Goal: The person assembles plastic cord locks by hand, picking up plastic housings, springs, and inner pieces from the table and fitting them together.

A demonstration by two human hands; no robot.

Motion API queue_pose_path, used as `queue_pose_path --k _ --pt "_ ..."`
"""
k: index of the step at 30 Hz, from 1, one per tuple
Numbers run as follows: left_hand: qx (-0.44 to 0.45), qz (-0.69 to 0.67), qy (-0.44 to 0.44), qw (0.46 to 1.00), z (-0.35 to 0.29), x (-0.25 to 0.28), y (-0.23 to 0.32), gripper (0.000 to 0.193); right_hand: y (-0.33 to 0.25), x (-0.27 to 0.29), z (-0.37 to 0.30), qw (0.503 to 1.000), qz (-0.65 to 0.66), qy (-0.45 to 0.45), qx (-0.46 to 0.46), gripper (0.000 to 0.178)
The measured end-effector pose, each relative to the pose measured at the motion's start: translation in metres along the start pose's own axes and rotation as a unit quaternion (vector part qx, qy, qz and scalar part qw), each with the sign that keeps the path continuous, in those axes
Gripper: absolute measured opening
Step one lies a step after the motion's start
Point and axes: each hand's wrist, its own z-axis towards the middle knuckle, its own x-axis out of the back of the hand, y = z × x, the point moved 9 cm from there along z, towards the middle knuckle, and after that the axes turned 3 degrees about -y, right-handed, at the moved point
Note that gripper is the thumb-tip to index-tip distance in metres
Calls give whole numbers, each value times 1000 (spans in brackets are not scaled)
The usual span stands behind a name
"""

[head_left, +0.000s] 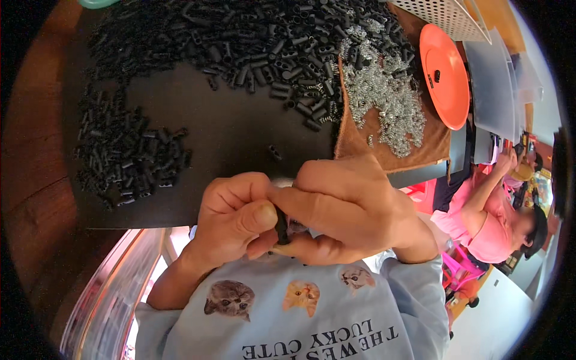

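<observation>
Near the front edge of the dark table, my two hands meet around a small black tube-shaped plastic part (281, 229). My left hand (235, 216) is closed, its thumb and fingertips pinching the part from the left. From the right, my right hand (351, 207) is closed too, with its thumb and index finger at the part's two ends. Fingers cover much of the part, so any spring inside it cannot be seen. One loose black piece (275, 152) lies on the table just beyond my hands.
Heaped black tube parts (258, 45) cover the far table, with a smaller pile (129, 153) at left. Metal springs (390, 96) lie on a brown cloth (351, 141). An orange plate (444, 99) holds small black bits. At right sits a person in pink (480, 222).
</observation>
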Motion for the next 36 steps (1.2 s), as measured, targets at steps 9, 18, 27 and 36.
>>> queue_pose_path --k 9,18,27,36 --pt "89 38 16 995 -2 -2 -8 34 -4 0 -7 998 8 60 23 20" --pt "99 57 -14 993 5 -13 -9 32 -2 4 -20 997 33 66 24 24" --pt "46 134 -33 989 7 -20 7 33 0 61 -46 976 -163 142 -28 22" --pt "-98 190 111 970 2 -9 38 42 112 213 -134 833 -332 225 -382 31"
